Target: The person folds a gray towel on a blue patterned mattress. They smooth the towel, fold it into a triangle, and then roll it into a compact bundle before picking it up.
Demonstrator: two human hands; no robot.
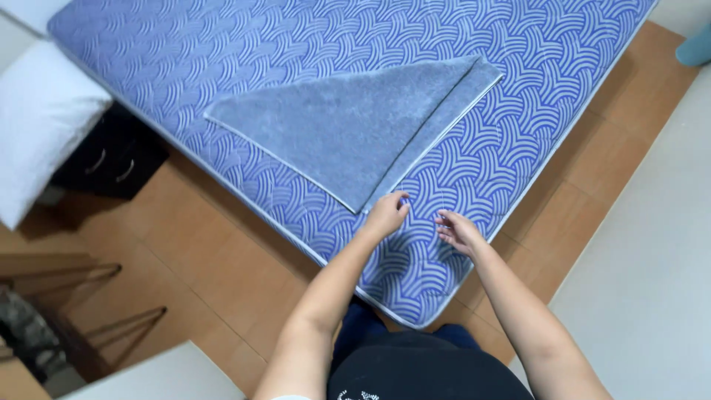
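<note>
A grey towel lies folded flat on a mattress with a blue and white wave pattern. My left hand rests at the towel's near corner, fingers curled and touching its edge. A little to the right, my right hand hovers over the mattress with its fingers pinched together; a thin thread seems to run up from it, though I cannot tell for sure. Both forearms reach in from the bottom of the view.
A white pillow lies at the left on a dark cabinet. Brown tiled floor surrounds the mattress. A pale wall rises at the right. Wooden furniture with metal legs stands at the lower left.
</note>
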